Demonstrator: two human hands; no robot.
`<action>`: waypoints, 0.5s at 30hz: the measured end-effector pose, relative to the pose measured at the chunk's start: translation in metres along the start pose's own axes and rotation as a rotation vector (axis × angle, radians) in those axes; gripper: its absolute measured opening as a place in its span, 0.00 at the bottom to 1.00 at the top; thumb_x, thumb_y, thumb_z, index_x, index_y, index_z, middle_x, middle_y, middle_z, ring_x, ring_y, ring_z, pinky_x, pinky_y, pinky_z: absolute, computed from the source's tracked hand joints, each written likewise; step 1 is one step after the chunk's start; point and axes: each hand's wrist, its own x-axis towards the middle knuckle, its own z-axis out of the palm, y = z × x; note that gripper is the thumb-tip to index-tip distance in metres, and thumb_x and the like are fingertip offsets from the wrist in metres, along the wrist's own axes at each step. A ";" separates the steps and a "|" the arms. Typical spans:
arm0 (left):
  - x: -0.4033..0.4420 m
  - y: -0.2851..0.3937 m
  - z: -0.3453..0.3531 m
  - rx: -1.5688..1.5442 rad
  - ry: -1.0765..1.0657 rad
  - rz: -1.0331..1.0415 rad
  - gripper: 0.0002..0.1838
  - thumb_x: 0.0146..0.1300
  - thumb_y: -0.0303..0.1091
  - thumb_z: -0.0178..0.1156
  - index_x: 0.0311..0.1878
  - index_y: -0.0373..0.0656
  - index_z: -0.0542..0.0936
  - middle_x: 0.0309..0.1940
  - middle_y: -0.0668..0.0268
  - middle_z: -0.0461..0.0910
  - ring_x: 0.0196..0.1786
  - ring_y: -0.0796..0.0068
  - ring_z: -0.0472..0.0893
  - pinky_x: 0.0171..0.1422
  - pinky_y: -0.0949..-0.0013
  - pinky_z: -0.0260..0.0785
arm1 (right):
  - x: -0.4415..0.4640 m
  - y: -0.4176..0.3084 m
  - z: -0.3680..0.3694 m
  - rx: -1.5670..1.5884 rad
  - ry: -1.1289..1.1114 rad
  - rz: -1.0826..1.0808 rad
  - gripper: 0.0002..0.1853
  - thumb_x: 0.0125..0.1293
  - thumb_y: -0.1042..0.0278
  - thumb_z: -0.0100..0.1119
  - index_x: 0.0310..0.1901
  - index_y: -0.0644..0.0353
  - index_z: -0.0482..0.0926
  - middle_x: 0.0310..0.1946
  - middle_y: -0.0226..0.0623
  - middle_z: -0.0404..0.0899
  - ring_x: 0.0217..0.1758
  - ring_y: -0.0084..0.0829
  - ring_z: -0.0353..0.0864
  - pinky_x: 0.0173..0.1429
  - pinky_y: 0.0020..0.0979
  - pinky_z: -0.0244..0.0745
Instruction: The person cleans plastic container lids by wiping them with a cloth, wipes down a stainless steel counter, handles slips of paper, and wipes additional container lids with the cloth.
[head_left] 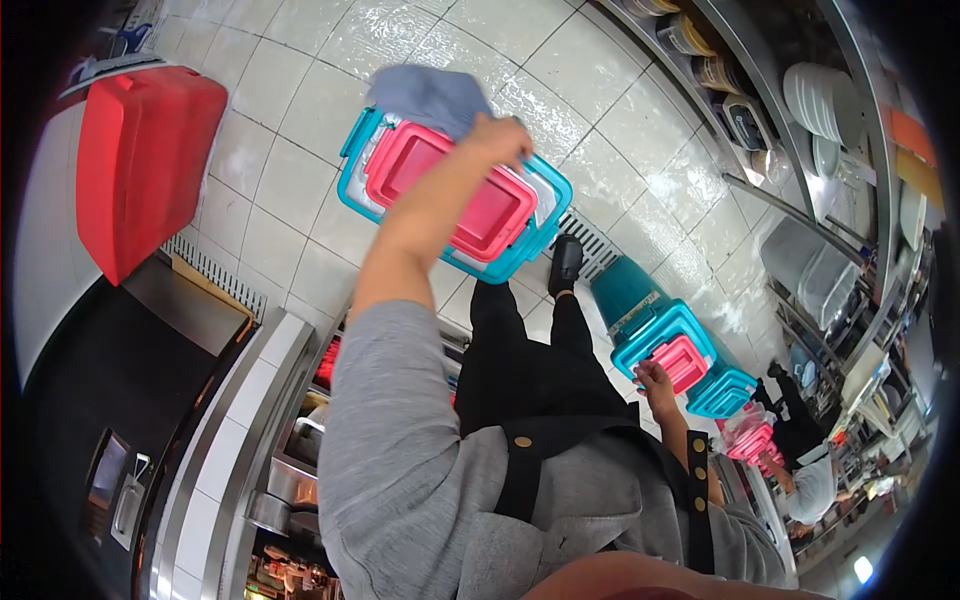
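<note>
My left hand (503, 142) is closed on a grey-blue cloth (425, 98). The cloth hangs over the far edge of a teal bin (545, 185) with a pink flap lid (490, 215), in front of my feet. Off to my right, with the fingers curled together, my right hand (655, 385) appears in front of a second teal bin (655, 325) with a pink lid (685, 362). Whether it touches that bin, or has anything small between its fingers, I cannot make out.
Wet tiles (620, 180) and a drain grate (597, 245) surround my feet. A large red container (145, 165) stands on the left. On the right, shelves hold stacked plates (820, 100). Another person (805, 480) works beside pink containers (755, 440); a black-fronted appliance (110, 370) is at lower left.
</note>
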 end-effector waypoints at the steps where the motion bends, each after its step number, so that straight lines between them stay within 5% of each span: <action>1: 0.007 0.029 0.018 0.036 0.023 0.070 0.15 0.46 0.46 0.71 0.40 0.64 0.84 0.46 0.82 0.79 0.56 0.71 0.73 0.54 0.44 0.60 | -0.001 -0.002 0.001 -0.002 -0.003 -0.007 0.19 0.67 0.60 0.57 0.56 0.57 0.71 0.46 0.29 0.78 0.44 0.23 0.78 0.45 0.28 0.69; 5: 0.007 0.067 0.061 -0.074 0.210 0.286 0.15 0.51 0.42 0.68 0.44 0.57 0.84 0.51 0.76 0.78 0.55 0.67 0.75 0.55 0.51 0.65 | -0.006 -0.002 -0.006 -0.012 -0.005 -0.052 0.20 0.67 0.58 0.56 0.56 0.58 0.71 0.46 0.29 0.78 0.43 0.24 0.78 0.45 0.28 0.69; 7: 0.021 0.028 0.074 -0.264 0.545 0.321 0.15 0.55 0.37 0.65 0.47 0.51 0.82 0.53 0.65 0.75 0.53 0.60 0.76 0.55 0.56 0.69 | -0.006 0.008 -0.012 -0.001 0.000 -0.048 0.20 0.67 0.58 0.57 0.56 0.58 0.71 0.46 0.29 0.78 0.43 0.24 0.78 0.44 0.27 0.69; 9: 0.012 0.010 0.042 -0.041 0.610 -0.209 0.14 0.56 0.34 0.62 0.47 0.46 0.81 0.52 0.57 0.74 0.50 0.54 0.78 0.55 0.57 0.71 | -0.002 0.020 -0.017 -0.006 0.013 -0.027 0.20 0.67 0.58 0.56 0.56 0.58 0.71 0.46 0.29 0.78 0.43 0.23 0.78 0.43 0.27 0.68; 11: -0.002 -0.013 0.013 0.020 0.380 -0.209 0.11 0.59 0.31 0.54 0.44 0.44 0.80 0.51 0.54 0.75 0.52 0.53 0.78 0.55 0.55 0.72 | 0.001 0.032 -0.023 0.006 0.024 -0.019 0.20 0.67 0.59 0.56 0.56 0.58 0.71 0.46 0.29 0.78 0.43 0.23 0.78 0.43 0.27 0.68; 15: 0.000 -0.035 -0.006 0.090 0.280 -0.122 0.12 0.56 0.30 0.55 0.44 0.46 0.80 0.46 0.51 0.77 0.49 0.52 0.79 0.52 0.55 0.72 | 0.001 0.047 -0.025 0.031 0.035 -0.018 0.19 0.68 0.59 0.55 0.56 0.57 0.71 0.45 0.30 0.79 0.42 0.23 0.78 0.43 0.26 0.68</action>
